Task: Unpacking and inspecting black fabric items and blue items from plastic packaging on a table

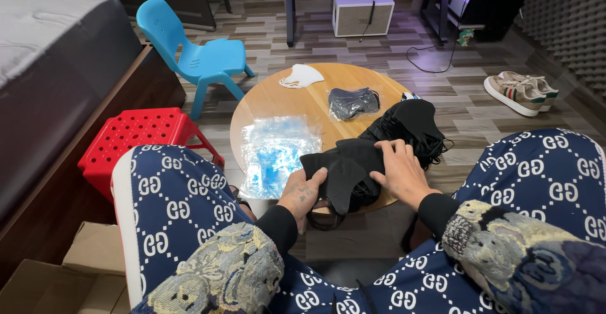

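I have my left hand (302,194) closed on the near edge of a black face mask (344,169), thumb on top, while my right hand (399,170) presses flat on it, grip open. Just beyond my right fingers lies a heap of black masks (410,124) on the round wooden surface (271,102); left of my left hand sits a clear plastic bag (274,150).

The one camera sits on the person's head and looks down and forward, close over the knees and the round wooden table (278,99), with the floor farther off.
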